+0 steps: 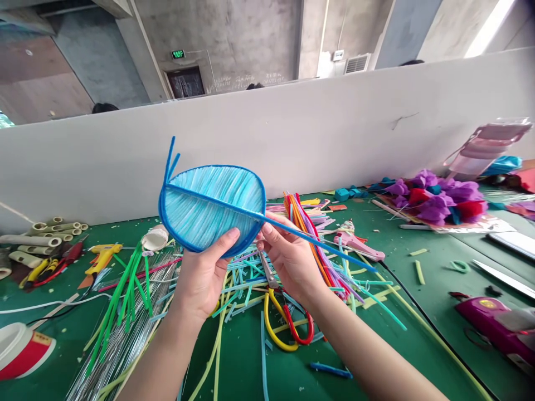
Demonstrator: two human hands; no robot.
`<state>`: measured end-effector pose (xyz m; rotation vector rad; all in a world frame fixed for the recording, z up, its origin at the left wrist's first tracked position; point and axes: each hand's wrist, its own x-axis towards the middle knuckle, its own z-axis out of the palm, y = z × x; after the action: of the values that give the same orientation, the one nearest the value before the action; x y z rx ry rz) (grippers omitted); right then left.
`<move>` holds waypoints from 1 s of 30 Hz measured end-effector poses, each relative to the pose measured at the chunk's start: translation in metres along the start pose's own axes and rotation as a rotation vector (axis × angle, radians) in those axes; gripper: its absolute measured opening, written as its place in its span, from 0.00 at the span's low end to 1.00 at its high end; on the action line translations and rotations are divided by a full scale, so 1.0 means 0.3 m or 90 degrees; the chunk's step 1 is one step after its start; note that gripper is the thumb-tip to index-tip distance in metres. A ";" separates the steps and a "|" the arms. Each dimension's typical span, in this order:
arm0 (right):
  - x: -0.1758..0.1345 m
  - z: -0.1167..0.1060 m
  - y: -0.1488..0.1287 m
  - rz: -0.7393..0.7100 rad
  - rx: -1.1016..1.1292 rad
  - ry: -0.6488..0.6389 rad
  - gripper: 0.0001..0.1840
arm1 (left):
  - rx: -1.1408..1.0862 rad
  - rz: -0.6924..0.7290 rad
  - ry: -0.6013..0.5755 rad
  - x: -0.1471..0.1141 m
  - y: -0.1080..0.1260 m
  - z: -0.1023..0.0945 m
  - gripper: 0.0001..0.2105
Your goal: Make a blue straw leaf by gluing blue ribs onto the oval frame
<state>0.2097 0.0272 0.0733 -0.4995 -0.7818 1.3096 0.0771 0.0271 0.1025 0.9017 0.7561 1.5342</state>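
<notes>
A leaf shape made of pipe cleaners, pale blue inside with a darker blue rim and midrib, is held up above the table. My left hand grips its lower edge, thumb across the front. At the right tip, my right hand pinches the leaf where a long blue stem runs out to the right. Two blue ends stick up at the leaf's left side. Below the hands lie scissors with yellow and red handles, among many loose pipe cleaners.
Green pipe cleaners and thin metal wires lie left. A yellow glue gun, bamboo tubes and a paper cup stand farther left. Right are a pink glue gun, purple flowers and a magenta tool. A partition runs behind.
</notes>
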 end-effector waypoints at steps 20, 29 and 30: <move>-0.004 -0.017 -0.073 -0.273 -0.355 -0.067 0.08 | 0.013 -0.080 -0.062 0.008 0.016 -0.027 0.35; -0.012 -0.007 -0.054 -0.296 -0.334 0.000 0.08 | -0.099 -0.069 -0.043 -0.011 0.004 0.005 0.26; -0.015 -0.004 -0.050 -0.303 -0.334 0.014 0.08 | -0.107 -0.072 -0.051 -0.016 -0.003 0.010 0.25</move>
<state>0.2202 0.0198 0.0823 -0.6875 -1.1516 0.6507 0.0805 0.0224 0.1026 0.7772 0.6005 1.4308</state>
